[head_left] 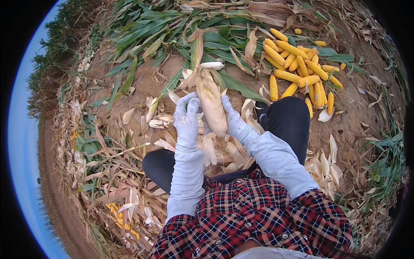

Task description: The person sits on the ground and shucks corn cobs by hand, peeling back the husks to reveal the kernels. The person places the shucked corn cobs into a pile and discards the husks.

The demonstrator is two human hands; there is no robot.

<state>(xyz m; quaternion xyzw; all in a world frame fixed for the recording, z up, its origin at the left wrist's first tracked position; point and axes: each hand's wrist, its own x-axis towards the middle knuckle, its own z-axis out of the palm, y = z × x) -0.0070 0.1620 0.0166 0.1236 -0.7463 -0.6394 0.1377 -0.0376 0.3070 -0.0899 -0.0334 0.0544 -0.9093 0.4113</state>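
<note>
An ear of corn in its pale dry husk lies between my hands, its leafy end pointing away from me. My left hand, in a whitish glove, grips its left side; part of that hand is hidden behind the ear. On the other side my right hand, gloved the same way, presses against the husk with the thumb lying along it. A green and brown corn leaf runs out from the ear's far end. Just beyond is a white ear, partly covered by husk.
Husked yellow cobs are heaped at the far right beside my bent knee. Green corn stalks and leaves spread across the ground ahead. Loose husks lie between my legs. More yellow cobs rest at the lower left.
</note>
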